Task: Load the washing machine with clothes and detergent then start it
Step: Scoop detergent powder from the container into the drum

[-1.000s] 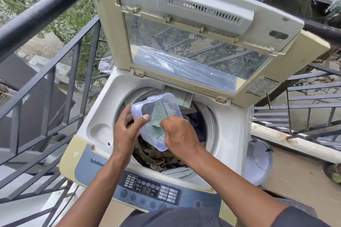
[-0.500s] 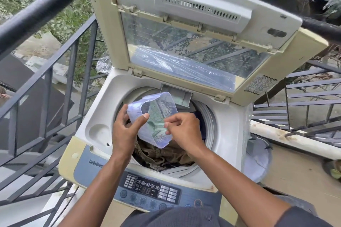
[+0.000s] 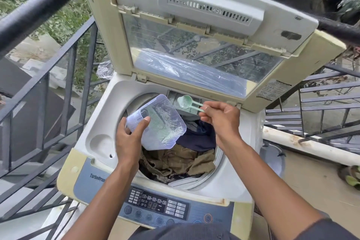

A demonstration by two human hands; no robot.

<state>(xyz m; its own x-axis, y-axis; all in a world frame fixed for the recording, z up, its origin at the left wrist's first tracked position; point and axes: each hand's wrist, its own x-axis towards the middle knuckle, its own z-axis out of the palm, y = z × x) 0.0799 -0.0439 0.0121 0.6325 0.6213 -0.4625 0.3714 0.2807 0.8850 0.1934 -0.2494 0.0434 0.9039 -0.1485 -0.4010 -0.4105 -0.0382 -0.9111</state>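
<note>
A top-loading washing machine stands with its lid raised. Brown and dark blue clothes fill the drum. My left hand holds a clear bluish detergent container tilted over the drum, with powder clinging inside. My right hand pinches the handle of a pale green scoop. The scoop's bowl hangs over the detergent drawer at the drum's back rim. The control panel shows a lit display.
A dark metal railing runs close along the machine's left side and behind the lid. Metal stairs descend at the right. A plastic sheet bunches behind the machine at the left.
My right hand has drawn the green scoop out of the container and lifted it back-right over the detergent drawer. The left hand keeps the container over the drum.
</note>
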